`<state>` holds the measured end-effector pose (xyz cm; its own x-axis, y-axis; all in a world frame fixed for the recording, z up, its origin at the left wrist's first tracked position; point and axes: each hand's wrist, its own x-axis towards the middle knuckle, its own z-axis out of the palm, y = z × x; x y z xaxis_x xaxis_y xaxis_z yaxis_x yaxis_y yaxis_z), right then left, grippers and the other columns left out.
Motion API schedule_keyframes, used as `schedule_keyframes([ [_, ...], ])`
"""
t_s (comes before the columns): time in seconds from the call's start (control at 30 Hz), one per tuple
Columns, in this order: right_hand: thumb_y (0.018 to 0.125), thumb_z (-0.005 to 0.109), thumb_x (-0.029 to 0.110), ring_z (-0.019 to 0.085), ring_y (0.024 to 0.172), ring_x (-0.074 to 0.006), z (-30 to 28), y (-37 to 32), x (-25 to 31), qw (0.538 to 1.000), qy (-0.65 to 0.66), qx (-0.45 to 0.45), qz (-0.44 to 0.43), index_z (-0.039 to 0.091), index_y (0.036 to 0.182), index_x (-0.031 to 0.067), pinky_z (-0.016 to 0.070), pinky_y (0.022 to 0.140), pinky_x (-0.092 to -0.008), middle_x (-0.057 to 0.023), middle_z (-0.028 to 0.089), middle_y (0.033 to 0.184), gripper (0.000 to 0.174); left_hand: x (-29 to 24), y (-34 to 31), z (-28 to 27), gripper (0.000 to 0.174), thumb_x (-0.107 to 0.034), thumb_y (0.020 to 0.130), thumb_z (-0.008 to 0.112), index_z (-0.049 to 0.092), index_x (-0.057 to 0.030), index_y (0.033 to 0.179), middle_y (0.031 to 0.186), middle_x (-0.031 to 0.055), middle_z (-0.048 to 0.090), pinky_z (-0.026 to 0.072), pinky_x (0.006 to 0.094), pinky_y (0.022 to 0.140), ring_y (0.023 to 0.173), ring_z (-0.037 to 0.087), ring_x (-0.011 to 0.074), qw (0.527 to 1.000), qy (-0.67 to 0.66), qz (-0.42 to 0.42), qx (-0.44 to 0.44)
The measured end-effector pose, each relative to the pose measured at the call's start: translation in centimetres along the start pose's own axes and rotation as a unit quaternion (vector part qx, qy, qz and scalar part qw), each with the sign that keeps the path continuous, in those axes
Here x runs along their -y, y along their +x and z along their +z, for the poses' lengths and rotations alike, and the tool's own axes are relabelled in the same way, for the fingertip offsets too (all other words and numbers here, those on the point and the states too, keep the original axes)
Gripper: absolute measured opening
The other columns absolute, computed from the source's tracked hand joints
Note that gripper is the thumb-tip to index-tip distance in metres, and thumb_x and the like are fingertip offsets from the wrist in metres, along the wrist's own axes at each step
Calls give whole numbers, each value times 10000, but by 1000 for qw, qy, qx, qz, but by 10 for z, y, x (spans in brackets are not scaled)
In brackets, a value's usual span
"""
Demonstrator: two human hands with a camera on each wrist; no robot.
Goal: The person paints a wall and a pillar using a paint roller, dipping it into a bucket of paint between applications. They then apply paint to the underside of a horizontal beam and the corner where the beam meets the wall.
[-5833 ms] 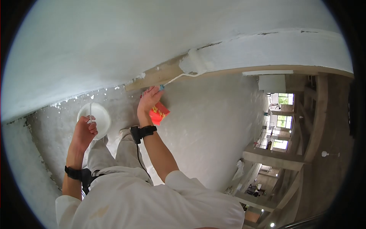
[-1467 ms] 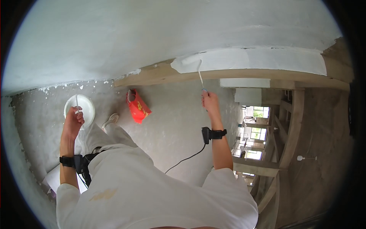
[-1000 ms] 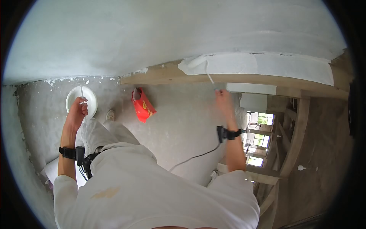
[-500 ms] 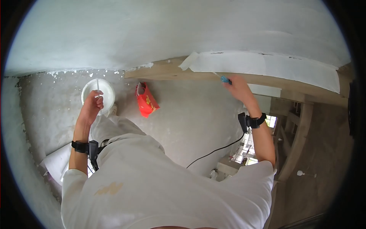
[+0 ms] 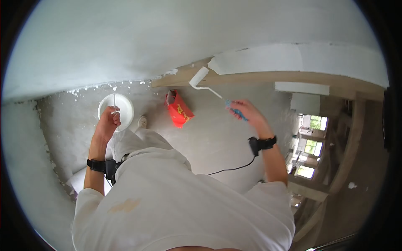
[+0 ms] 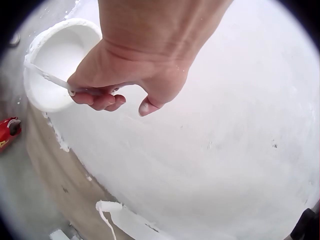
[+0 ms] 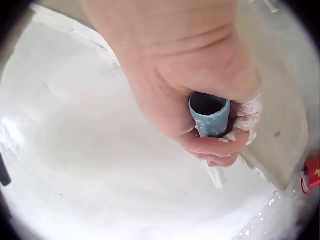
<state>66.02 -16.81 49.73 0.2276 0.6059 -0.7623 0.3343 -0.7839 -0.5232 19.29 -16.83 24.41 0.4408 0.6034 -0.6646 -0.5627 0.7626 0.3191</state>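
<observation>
My right hand point(image 5: 247, 112) grips the blue handle point(image 7: 212, 124) of a small paint roller point(image 5: 199, 77). Its white sleeve overlaps the brown band low on the wall in the head view, just left of the white painted strip point(image 5: 259, 59). My left hand point(image 5: 108, 122) holds the handle point(image 5: 114, 99) of a round white bucket point(image 5: 130, 103) beside my legs. White paint point(image 6: 64, 52) shows inside the bucket in the left wrist view. There the left thumb stands away from the curled fingers. White smears cover some right fingers in the right wrist view.
A red bag point(image 5: 180, 109) stands on the grey floor point(image 5: 213, 138) between bucket and roller. The bare brown band point(image 5: 180, 78) runs along the wall point(image 5: 167, 33). White splashes dot the floor near the wall. A black cable point(image 5: 230, 169) hangs from the right wrist camera.
Over the last second the roller has come off the painted strip and swung left and down, carried by my right hand. My left hand has kept hold of the bucket's handle throughout.
</observation>
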Motion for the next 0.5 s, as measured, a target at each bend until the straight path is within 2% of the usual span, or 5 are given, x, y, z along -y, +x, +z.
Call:
schedule_keyframes([
  [0.13, 872, 672, 200, 504, 489, -101, -10, -22, 73, 931, -360, -16, -51, 600, 801, 14, 401, 447, -266, -36, 564, 608, 212, -13, -6, -3, 169, -241, 889, 543, 548, -81, 944, 661, -47, 331, 307, 242, 602, 622, 326, 84, 1000, 8, 6, 1],
  [0.33, 843, 688, 232, 526, 457, -138, -15, -42, 144, 893, -435, -48, -102, 579, 786, -24, 434, 445, -298, -69, 583, 623, 284, -9, -1, -21, 183, -249, 901, 548, 558, -75, 957, 658, -44, 328, 320, 241, 602, 617, 329, 85, 1000, -17, 19, 6],
  [0.4, 844, 681, 232, 614, 558, -217, -12, -42, 160, 770, -626, -92, -84, 591, 853, -17, 485, 509, -369, -107, 616, 665, 265, -9, -2, -18, 186, -251, 902, 547, 558, -75, 959, 660, -43, 330, 320, 242, 605, 620, 330, 86, 999, -18, 22, 14],
  [0.43, 844, 681, 232, 614, 558, -217, -10, -42, 163, 767, -629, -91, -84, 591, 853, -17, 485, 509, -369, -107, 616, 665, 265, -9, -4, -18, 188, -254, 904, 546, 557, -75, 961, 663, -43, 332, 321, 243, 608, 623, 330, 87, 999, -19, 23, 20],
  [0.5, 859, 673, 249, 665, 720, -299, -8, -40, 167, 544, -796, -168, -206, 617, 913, 24, 512, 606, -426, -133, 652, 743, 238, -6, -4, -17, 190, -256, 905, 543, 556, -75, 963, 665, -42, 334, 321, 245, 611, 627, 331, 89, 999, -19, 28, 29],
])
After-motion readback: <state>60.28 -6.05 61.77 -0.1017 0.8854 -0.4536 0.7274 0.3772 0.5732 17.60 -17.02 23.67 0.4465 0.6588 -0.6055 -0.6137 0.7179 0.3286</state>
